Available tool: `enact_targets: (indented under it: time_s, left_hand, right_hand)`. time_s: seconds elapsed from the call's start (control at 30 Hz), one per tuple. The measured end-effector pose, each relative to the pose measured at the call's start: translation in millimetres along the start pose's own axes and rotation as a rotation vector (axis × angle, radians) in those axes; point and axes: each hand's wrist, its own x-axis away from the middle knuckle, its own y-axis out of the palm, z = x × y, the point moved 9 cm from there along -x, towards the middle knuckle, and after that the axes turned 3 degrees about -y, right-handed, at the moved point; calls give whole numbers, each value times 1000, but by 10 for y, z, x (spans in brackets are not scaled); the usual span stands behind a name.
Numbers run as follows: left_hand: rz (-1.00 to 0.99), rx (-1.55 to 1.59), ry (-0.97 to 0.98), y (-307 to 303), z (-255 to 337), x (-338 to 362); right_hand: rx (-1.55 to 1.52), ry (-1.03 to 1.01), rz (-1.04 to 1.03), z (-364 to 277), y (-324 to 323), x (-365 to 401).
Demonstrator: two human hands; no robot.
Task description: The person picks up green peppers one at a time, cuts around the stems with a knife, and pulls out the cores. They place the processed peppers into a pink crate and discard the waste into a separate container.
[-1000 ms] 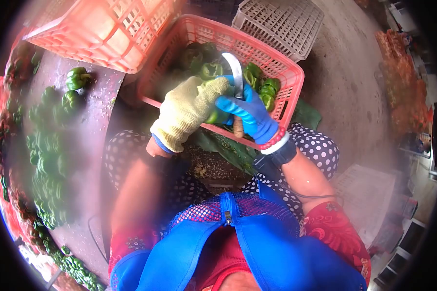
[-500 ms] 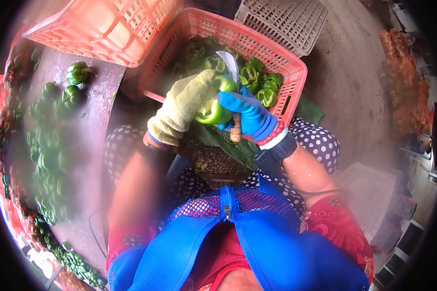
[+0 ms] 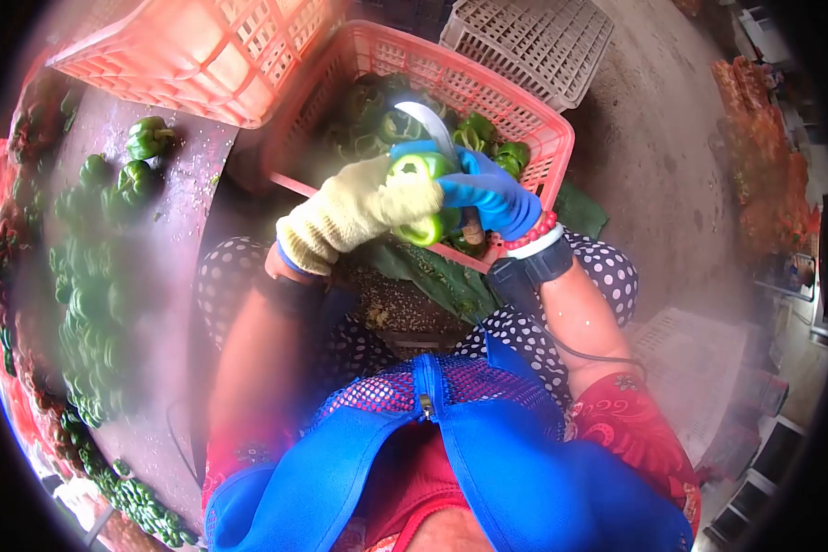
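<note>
My left hand, in a yellow knit glove, grips a green bell pepper over my lap. My right hand, in a blue glove, is closed on a curved knife whose blade points up and away, lying against the pepper's top. Both hands meet just in front of the near rim of a pink plastic crate that holds several cut green peppers.
A wet table on my left carries a heap of green peppers. An overturned pink crate rests on its far end. A white crate sits on the concrete floor beyond. Green leaves and seeds cover my lap.
The pepper has been turned in my left hand and lifted slightly. The knife hand shifted right and up, the blade now at the pepper's top.
</note>
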Motion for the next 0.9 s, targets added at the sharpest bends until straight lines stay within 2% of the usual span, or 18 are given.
enact_targets:
  time_s: [0.07, 0.1, 0.23, 0.37, 0.4, 0.43, 0.47, 0.5, 0.6, 0.63, 0.67, 0.7, 0.73, 0.77, 0.8, 0.83, 0.87, 0.9]
  left_hand:
    - [-110, -115, -18, 58, 128, 18]
    - [-117, 25, -54, 66, 161, 52]
    - [17, -32, 30, -54, 83, 19]
    - [30, 104, 4, -122, 177, 51]
    - [73, 167, 35, -148, 200, 38]
    - [214, 209, 109, -225, 237, 26]
    - [359, 253, 183, -298, 277, 37]
    - [439, 186, 165, -332, 299, 52]
    - [635, 264, 180, -463, 287, 83]
    - [551, 450, 201, -592, 7, -35]
    - [487, 595, 368, -610, 96, -44]
    - [309, 925, 321, -568, 72, -51]
    - [121, 1235, 271, -510, 106, -18]
    - [203, 1278, 154, -510, 94, 63]
    - [196, 1277, 138, -538, 164, 213]
    - [286, 997, 219, -681, 241, 442]
    - [381, 712, 279, -807, 312, 735]
    - [529, 438, 168, -885, 474, 1148]
  right_hand:
    - [-27, -21, -42, -6, 27, 0]
    - [-73, -17, -56, -13, 47, 9]
    - [-288, -61, -84, 78, 49, -38]
    - [-659, -69, -47, 172, 167, -101]
    - [-760, -66, -62, 209, 207, -143]
    - [-761, -77, 62, 267, 138, -187]
    - [-694, -79, 65, 276, 103, -251]
    - [-684, -70, 80, 306, 88, -247]
    - [-616, -95, 124, 272, 17, -281]
    - [-565, -152, 134, 151, -4, -252]
    - [-514, -207, 147, -8, 13, -223]
    - [-464, -262, 162, -167, 33, -191]
    - [-432, -181, 62, -137, -83, -184]
    - [-157, -124, 262, -166, -291, -99]
    - [-8, 4, 346, -116, -454, -39]
    - [370, 170, 498, -247, -456, 68]
    - [713, 192, 375, -125, -707, -28]
    - [874, 267, 357, -56, -773, -5]
